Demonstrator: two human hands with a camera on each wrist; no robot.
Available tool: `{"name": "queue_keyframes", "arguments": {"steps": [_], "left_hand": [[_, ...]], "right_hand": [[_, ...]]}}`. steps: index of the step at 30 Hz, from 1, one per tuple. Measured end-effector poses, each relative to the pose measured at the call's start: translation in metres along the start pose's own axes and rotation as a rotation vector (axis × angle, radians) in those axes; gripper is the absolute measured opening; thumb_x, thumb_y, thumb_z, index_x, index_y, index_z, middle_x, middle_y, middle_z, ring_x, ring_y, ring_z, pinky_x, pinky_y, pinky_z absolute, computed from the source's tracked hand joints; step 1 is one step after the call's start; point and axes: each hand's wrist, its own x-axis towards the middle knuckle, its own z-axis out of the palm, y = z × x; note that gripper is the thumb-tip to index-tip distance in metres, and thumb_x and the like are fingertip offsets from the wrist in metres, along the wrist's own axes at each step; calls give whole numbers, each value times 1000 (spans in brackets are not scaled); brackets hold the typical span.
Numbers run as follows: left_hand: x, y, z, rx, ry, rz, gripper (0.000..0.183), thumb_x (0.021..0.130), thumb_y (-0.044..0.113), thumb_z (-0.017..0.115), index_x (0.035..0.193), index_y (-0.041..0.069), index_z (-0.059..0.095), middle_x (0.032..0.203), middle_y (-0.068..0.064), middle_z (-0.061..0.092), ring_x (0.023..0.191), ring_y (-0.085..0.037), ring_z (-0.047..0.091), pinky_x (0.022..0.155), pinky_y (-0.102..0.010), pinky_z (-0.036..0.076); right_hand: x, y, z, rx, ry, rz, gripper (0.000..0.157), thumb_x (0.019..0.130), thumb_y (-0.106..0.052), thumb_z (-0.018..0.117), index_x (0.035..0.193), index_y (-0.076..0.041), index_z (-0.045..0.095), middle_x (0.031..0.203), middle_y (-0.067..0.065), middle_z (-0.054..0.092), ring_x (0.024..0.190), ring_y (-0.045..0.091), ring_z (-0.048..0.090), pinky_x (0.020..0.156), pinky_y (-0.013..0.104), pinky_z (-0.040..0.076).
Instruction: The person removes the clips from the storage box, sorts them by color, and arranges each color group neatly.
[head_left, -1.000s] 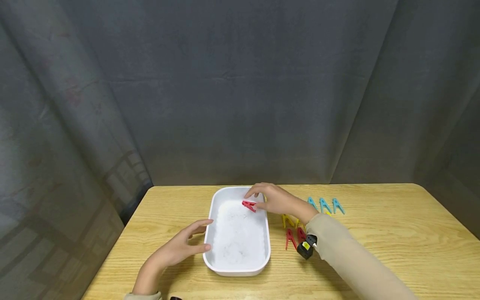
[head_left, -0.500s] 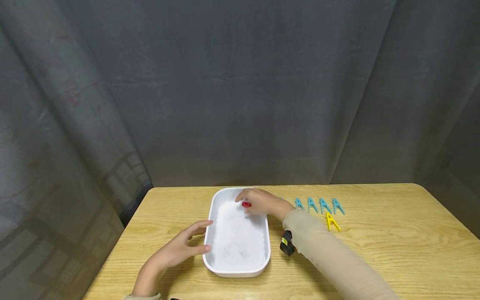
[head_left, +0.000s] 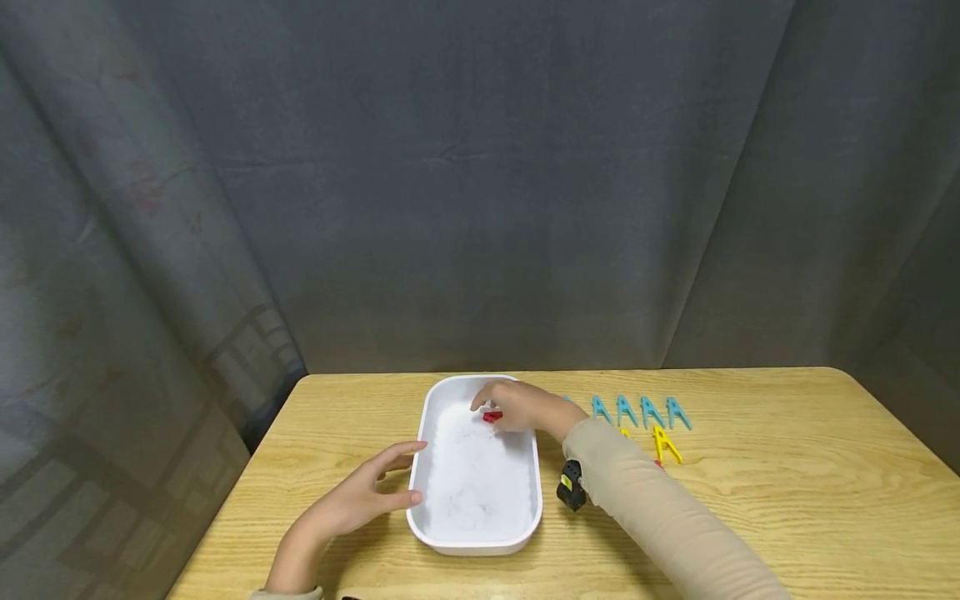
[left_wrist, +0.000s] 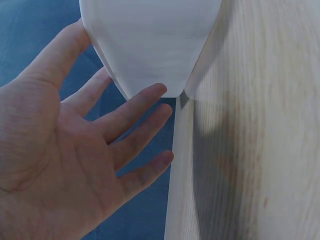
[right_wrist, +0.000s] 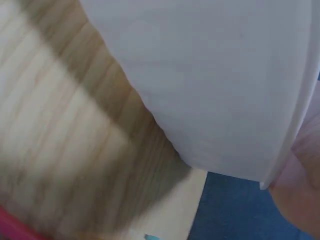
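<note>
My right hand (head_left: 521, 407) reaches over the right rim of a white tray (head_left: 472, 533) and pinches a red clothespin (head_left: 492, 416) inside it, near the far end. Fingers cover much of that clothespin. In the right wrist view, part of the hand (right_wrist: 300, 185) shows past the rim, and the tray's outer wall (right_wrist: 210, 90) fills the middle. My left hand (head_left: 367, 492) stays at the tray's left side, thumb and fingers spread, fingertips right at the rim. From the left wrist, the open palm (left_wrist: 80, 150) faces the tray's side (left_wrist: 155, 45).
Blue clothespins (head_left: 652, 412) stand in a row right of the tray. Nearer lie a yellow clothespin (head_left: 666, 445) and a bit of another; the right forearm (head_left: 660, 508) hides things beneath it. A red curved edge (right_wrist: 17, 227) shows low in the right wrist view. Behind the wooden table hangs a grey curtain (head_left: 480, 208).
My right hand has moved left and deeper into the tray with the red clothespin, which now sits slightly lower. Its forearm covers other clothespins seen earlier. The left hand has stayed put.
</note>
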Motion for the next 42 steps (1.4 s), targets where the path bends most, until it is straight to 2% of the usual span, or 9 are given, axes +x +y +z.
{"name": "queue_keyframes", "arguments": {"steps": [4,8,13,20,25,29,37,42], "left_hand": [[0,0,1,4,2,-6,62,94,23,70,149,15,43,152,-19,38,138,-45,34,103,-63,38],[0,-1,1,3,2,-8,62,94,23,71,148,15,43,152,-19,38,138,-45,33,103,-62,38],[0,-1,1,-1,1,-8,62,94,23,71,149,15,43,151,-19,38,138,-45,33,103,-63,38],[1,-3,1,-11,-3,0,63,94,22,71,149,13,42,152,-19,37,138,-45,33,104,-63,37],[1,-4,1,-5,-1,3,63,94,22,70,149,13,42,152,-20,38,138,-45,33,103,-62,38],[1,-4,1,-3,-4,10,62,94,22,70,149,13,42,151,-20,38,138,-46,34,103,-62,39],[0,-3,0,6,-1,24,63,93,24,71,149,12,43,151,-21,39,137,-46,35,103,-62,39],[0,-2,0,10,-2,28,63,94,24,70,149,11,42,150,-22,39,136,-47,35,103,-62,38]], "right_hand": [[-1,1,-2,-82,-43,-4,36,85,13,67,114,-8,73,115,6,67,101,18,56,90,30,48],[1,1,-1,-142,-72,10,38,88,15,60,110,-13,75,112,2,68,98,14,55,89,26,47],[1,2,2,-160,-56,-25,31,89,10,64,109,-12,74,106,2,68,91,14,54,84,25,48],[3,1,8,-88,-8,-91,31,84,8,71,111,-8,73,93,1,66,79,11,52,73,22,47],[6,-4,11,-26,15,-122,29,85,2,75,113,-8,72,90,0,66,73,9,52,66,20,46],[5,-6,10,-25,10,-124,31,84,-2,78,113,-9,72,94,2,67,75,10,55,68,22,48],[0,0,4,-133,-78,-52,50,70,-3,89,115,-18,72,101,-4,67,95,12,60,88,29,49],[1,2,9,-191,-115,-46,55,71,-5,89,119,-23,71,95,-10,63,87,7,54,86,25,47]]}}
